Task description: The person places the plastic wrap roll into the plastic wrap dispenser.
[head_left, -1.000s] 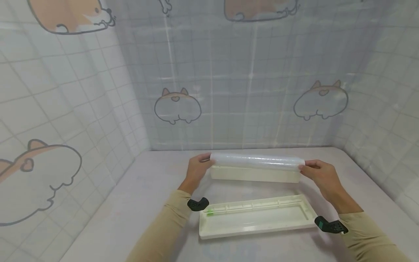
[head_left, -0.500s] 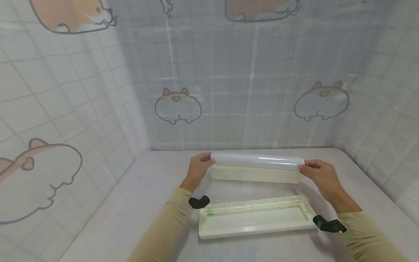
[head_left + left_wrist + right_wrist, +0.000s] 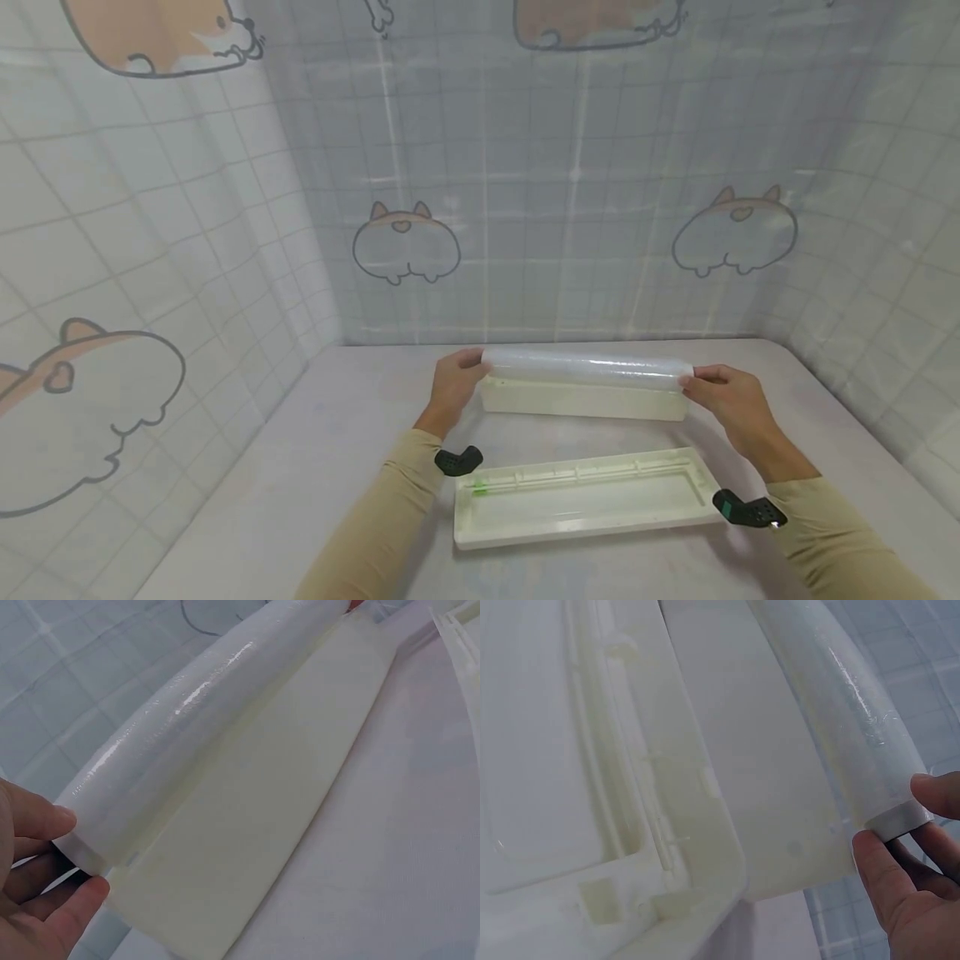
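A shiny roll of cling film (image 3: 585,367) lies lengthwise along the top of a long cream plastic box (image 3: 585,401). My left hand (image 3: 453,387) holds the roll's left end, thumb above and fingers at the end, as the left wrist view shows the roll (image 3: 172,720) up close. At the opposite end, my right hand (image 3: 731,404) grips the roll between thumb and fingers. In the right wrist view the bare core end (image 3: 898,820) sticks out past the film. The box's inside is hidden behind its front wall and the roll.
Nearer to me lies the cream lid (image 3: 585,507), hollow side up, with a rail along its far edge and a small green slider (image 3: 481,488) at the left. The white table (image 3: 300,483) is enclosed by curtains (image 3: 525,167) printed with cartoon dogs.
Both hands keep hold of the cling film roll, which stays over the box. My right hand and the roll's right end have shifted very slightly left.
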`<state>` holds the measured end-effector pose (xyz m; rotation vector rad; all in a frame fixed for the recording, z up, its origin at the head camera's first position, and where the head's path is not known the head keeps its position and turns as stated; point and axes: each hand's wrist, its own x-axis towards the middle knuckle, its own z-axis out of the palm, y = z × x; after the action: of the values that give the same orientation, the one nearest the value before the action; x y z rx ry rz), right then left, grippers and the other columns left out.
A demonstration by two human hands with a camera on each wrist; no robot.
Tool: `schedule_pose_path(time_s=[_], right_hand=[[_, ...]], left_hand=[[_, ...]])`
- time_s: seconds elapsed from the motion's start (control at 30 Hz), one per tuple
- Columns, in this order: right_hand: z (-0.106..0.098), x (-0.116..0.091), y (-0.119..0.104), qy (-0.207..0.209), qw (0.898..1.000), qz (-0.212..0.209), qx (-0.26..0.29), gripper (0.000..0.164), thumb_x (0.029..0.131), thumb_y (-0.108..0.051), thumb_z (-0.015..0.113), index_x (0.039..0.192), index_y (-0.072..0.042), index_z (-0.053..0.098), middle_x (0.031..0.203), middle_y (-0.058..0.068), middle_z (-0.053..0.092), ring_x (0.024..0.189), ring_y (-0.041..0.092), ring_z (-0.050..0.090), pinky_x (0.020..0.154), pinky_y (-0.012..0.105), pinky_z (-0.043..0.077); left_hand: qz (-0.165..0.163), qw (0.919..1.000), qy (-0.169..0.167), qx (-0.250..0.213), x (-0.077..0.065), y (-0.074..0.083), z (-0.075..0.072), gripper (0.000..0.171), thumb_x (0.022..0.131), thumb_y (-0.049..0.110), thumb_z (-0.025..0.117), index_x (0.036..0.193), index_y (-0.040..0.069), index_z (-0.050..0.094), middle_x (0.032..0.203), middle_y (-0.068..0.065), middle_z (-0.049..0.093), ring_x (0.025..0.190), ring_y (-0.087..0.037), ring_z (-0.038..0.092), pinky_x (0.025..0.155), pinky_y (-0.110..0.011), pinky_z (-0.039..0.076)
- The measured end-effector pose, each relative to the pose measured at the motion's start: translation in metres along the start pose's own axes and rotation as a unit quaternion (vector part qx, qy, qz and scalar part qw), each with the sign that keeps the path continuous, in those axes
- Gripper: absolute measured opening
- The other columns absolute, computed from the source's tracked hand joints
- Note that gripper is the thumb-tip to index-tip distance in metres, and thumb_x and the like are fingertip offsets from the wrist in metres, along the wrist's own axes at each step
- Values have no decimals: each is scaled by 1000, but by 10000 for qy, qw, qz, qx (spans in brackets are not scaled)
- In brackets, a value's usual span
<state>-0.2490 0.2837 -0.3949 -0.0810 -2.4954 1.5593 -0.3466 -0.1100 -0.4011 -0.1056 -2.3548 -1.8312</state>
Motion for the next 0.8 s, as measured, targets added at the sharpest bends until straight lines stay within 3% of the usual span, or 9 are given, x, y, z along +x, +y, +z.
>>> schedule_pose_path(time_s=[0.13, 0.37, 0.6, 0.8], right_hand=[[0, 0, -2, -26, 9999, -23, 99, 59, 101, -35, 62, 132, 14, 49, 121, 24, 60, 96, 6, 62, 80, 20, 52], [2, 1, -1, -52, 9999, 115, 107, 59, 101, -35, 61, 134, 13, 49, 124, 24, 60, 97, 5, 63, 88, 32, 54], [2, -1, 3, 15, 10000, 51, 2, 59, 101, -34, 61, 133, 14, 49, 125, 26, 59, 97, 6, 64, 86, 27, 55], [4, -1, 1, 29, 10000, -42, -76, 59, 102, -36, 60, 133, 13, 50, 126, 26, 58, 103, 15, 64, 95, 43, 52]], left_hand=[[44, 10000, 4, 10, 2, 0, 0, 32, 92, 13, 68, 122, 1, 70, 121, -13, 68, 119, -30, 59, 102, -47, 47], [77, 9988, 45, 478, 1, -2, 0, 33, 92, 17, 70, 122, 1, 70, 124, -13, 67, 122, -30, 57, 103, -47, 46], [314, 9962, -206, 790, 2, -9, -1, 33, 94, 17, 69, 123, 2, 70, 123, -13, 68, 120, -30, 60, 102, -49, 47], [360, 9946, -148, 964, 3, -7, -1, 33, 93, 15, 68, 124, 2, 69, 124, -13, 68, 120, -31, 60, 102, -49, 48]])
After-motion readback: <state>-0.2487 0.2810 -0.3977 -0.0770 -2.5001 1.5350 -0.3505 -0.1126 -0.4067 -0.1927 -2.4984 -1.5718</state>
